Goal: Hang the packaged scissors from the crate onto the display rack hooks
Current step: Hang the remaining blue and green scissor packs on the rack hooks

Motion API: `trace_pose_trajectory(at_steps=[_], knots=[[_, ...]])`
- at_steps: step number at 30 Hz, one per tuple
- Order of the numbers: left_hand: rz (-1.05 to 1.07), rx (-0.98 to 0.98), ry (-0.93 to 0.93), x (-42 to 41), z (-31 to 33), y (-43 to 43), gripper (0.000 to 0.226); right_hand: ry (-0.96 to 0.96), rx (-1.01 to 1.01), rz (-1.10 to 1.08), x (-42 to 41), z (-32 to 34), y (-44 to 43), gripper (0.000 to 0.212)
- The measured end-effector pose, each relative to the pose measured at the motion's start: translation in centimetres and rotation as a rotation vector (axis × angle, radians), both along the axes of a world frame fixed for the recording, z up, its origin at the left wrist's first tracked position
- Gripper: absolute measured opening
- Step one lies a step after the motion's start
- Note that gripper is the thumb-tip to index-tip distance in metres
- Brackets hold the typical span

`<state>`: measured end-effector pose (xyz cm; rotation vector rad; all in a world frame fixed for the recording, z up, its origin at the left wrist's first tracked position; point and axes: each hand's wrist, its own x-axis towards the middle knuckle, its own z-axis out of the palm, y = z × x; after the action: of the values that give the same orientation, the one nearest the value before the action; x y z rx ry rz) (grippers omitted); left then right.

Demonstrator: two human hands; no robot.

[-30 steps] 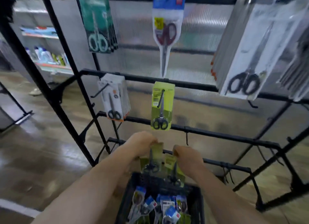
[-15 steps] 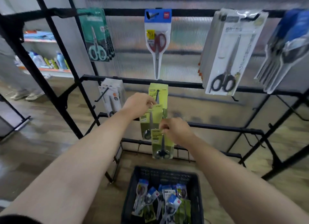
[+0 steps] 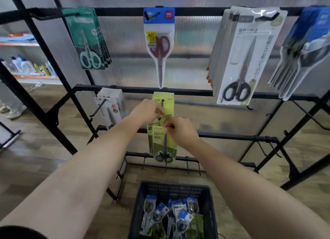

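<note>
Left grip [image 3: 147,112] pinched the top edge of one green scissors pack [image 3: 150,130]; right grip [image 3: 180,131], just below, pinched a second green pack [image 3: 165,145], which hung beneath it, well above the crate [image 3: 171,187].

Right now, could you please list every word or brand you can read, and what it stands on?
"deli": blue-topped pack of red-handled scissors.
"SSORS", cut off: rear lime-green scissors pack, pinched by left hand.
Blurred: front lime-green pack in right hand, white pack of black-handled scissors, packs in black crate.
</note>
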<state>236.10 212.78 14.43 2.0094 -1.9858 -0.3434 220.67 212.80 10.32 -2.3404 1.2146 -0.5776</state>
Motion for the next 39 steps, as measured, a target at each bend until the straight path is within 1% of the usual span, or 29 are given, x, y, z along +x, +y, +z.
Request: trace_pose_trajectory(at_steps=[4,8,14,17,20,22,23,25,26,28,31,32,33,34,35,37,39], knots=[[-0.041,0.031,-0.003,0.9,-0.1,-1.4,0.019,-0.106,-0.006,-0.011,1.2,-0.2,-1.5,0.017],[-0.047,0.015,0.021,1.5,-0.3,-2.6,0.018,-0.193,-0.027,0.01,2.3,-0.3,-2.3,0.016],[-0.038,-0.051,0.036,2.2,-1.0,-4.3,0.017,-0.226,-0.057,0.017,2.9,-0.9,-3.5,0.02],[-0.042,-0.069,0.048,3.3,-2.0,-4.8,0.021,-0.215,-0.086,-0.026,3.5,-1.4,-4.4,0.016],[0.004,-0.097,0.065,4.2,-3.2,-4.6,0.029,-0.151,-0.145,-0.178,4.5,-1.7,-5.3,0.005],[0.065,-0.078,0.081,4.9,-4.1,-4.3,0.028,-0.108,-0.208,-0.369,5.2,-1.7,-5.6,0.016],[0.098,-0.045,0.086,5.2,-4.5,-4.1,0.027,-0.061,-0.193,-0.436,5.5,-1.6,-5.6,0.018],[0.162,0.042,0.067,5.9,-5.4,-3.9,0.024,0.002,-0.109,-0.45,6.1,-1.5,-5.8,0.019],[0.18,0.082,0.044,6.1,-5.9,-3.8,0.022,-0.035,-0.068,-0.43,6.3,-1.7,-5.9,0.019],[0.184,0.153,0.032,6.3,-6.5,-3.7,0.019,-0.184,0.002,-0.4,6.5,-2.2,-6.1,0.019],[0.148,0.242,0.093,6.1,-7.3,-3.5,0.017,-0.369,0.167,-0.319,6.3,-3.7,-6.5,0.012],[0.135,0.261,0.103,6.0,-7.4,-3.4,0.017,-0.393,0.24,-0.259,6.3,-4.2,-6.5,0.021],[0.122,0.279,0.112,5.8,-7.6,-3.3,0.017,-0.376,0.29,-0.192,6.1,-4.6,-6.5,0.034],[0.108,0.296,0.12,5.6,-7.9,-3.2,0.018,-0.305,0.29,-0.136,5.9,-5.0,-6.5,0.044],[0.097,0.311,0.121,5.4,-8.1,-3.1,0.021,-0.184,0.249,-0.08,5.7,-5.2,-6.4,0.052],[0.092,0.33,0.099,4.9,-8.6,-2.8,0.027,0.045,0.164,0.013,5.2,-5.6,-6.0,0.061],[0.073,0.328,0.035,4.2,-9.2,-2.5,0.031,0.118,0.142,0.004,4.3,-6.0,-5.3,0.065]])
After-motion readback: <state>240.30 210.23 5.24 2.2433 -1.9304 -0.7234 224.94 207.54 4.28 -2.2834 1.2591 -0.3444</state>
